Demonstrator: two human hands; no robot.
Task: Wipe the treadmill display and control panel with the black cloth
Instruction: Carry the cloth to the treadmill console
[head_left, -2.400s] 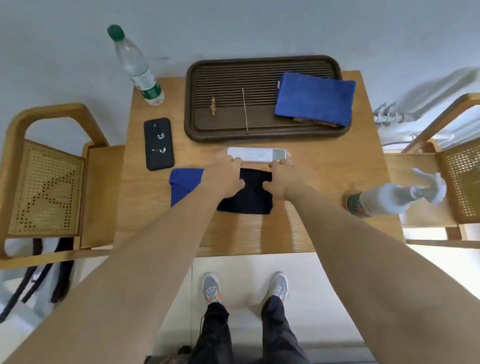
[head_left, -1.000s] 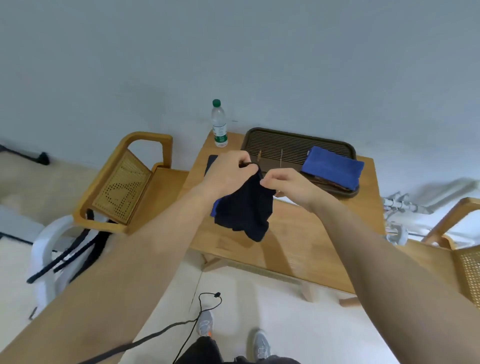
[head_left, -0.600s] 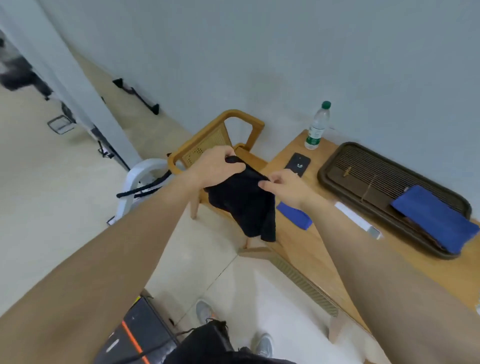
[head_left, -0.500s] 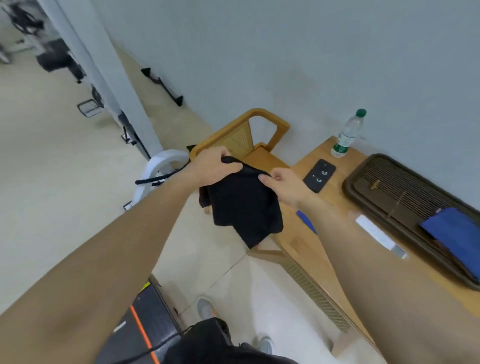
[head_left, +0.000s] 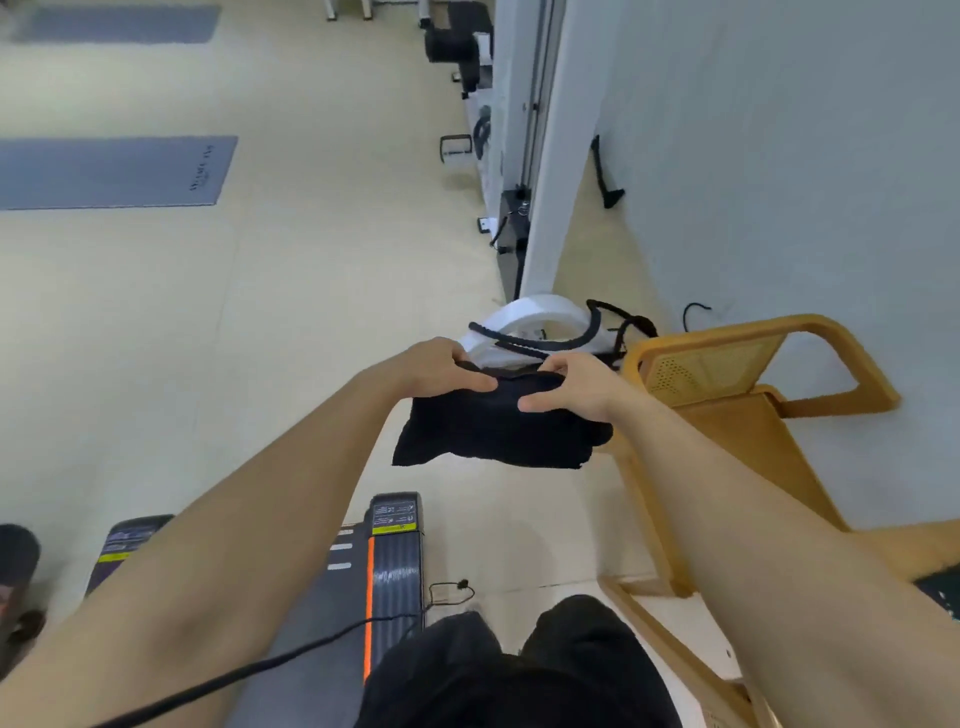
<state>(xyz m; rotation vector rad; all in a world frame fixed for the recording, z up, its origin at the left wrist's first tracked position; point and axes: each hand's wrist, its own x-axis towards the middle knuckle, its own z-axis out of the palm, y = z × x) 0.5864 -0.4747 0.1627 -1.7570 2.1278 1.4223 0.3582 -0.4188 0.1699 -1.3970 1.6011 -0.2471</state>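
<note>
The black cloth (head_left: 493, 431) hangs in the air in front of me, held along its top edge by both hands. My left hand (head_left: 441, 366) pinches its left part and my right hand (head_left: 571, 387) grips its right part. Below my arms lies the black deck of a treadmill (head_left: 387, 561) with an orange stripe and a label at its end. No display or control panel of the treadmill shows in this view.
A wooden chair (head_left: 727, 395) stands at the right by the grey wall. A white machine part with black straps (head_left: 540, 325) sits just beyond my hands. Grey mats (head_left: 114, 171) lie on the beige floor at the far left. A black cable (head_left: 270, 662) crosses the treadmill deck.
I have lifted the black cloth off the table and turned left, away from the table. The table has left the view; the treadmill deck and open floor have come in.
</note>
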